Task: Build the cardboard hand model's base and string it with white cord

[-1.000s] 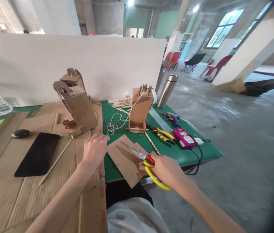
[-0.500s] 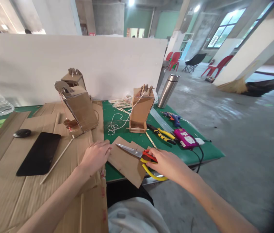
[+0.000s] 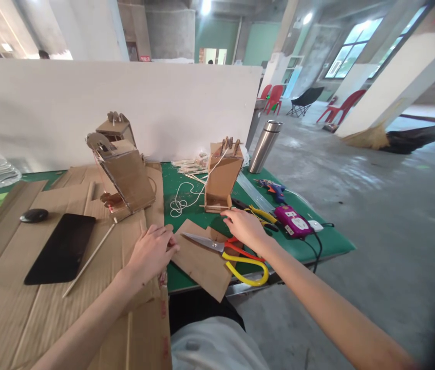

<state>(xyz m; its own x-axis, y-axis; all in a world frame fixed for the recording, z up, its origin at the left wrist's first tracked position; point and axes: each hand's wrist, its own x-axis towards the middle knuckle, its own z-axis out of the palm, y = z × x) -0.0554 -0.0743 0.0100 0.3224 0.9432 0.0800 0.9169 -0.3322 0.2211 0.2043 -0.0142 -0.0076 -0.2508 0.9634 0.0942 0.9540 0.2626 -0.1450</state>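
— Green matting covers the desk [image 3: 328, 241], with a white board standing behind it and a bare concrete hall off to the right. Where are the hands?

— Left hand [image 3: 151, 252] lies flat on the big cardboard sheet [image 3: 48, 308], fingers loosely apart, tips touching the edge of a small cardboard piece [image 3: 202, 262]. Right hand [image 3: 242, 226] hovers open and empty just above the scissors.

— And the scissors [image 3: 228, 252]?

— Lying on that small piece, blades shut and pointing left, yellow and red handles toward the desk edge, beneath the right wrist.

— Anything close by?

— A cardboard model [image 3: 222, 174] with string just beyond the right hand, yellow pliers [image 3: 261, 213] and a pink power strip [image 3: 294, 221] to its right
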